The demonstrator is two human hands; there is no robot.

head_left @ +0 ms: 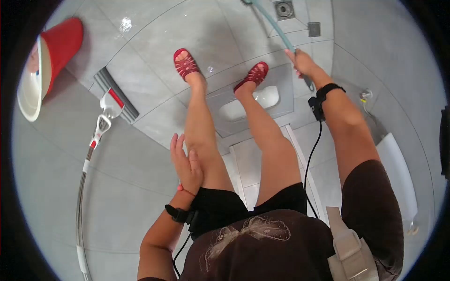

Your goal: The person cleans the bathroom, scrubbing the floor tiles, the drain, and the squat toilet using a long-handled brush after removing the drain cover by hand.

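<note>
My right hand [303, 65] is wrapped round the dark grip of a long-handled brush [276, 29]. Its pale blue-green handle slants up and left across the floor; the bristled head is partly cut off at the top edge. My left hand [187, 164] holds nothing, with its fingers stretched out beside my left knee. Below the brush, between and behind my red-sandalled feet, a white squat toilet [268, 96] is set into the grey floor, partly hidden by my leg.
A floor drain [284, 9] lies near the brush, with a small square grate [314, 29] beside it. At left are a sponge mop [112, 100], a red bucket [65, 42] and a white basin [29, 100]. A white cistern [398, 173] and a valve [366, 95] are on the right wall.
</note>
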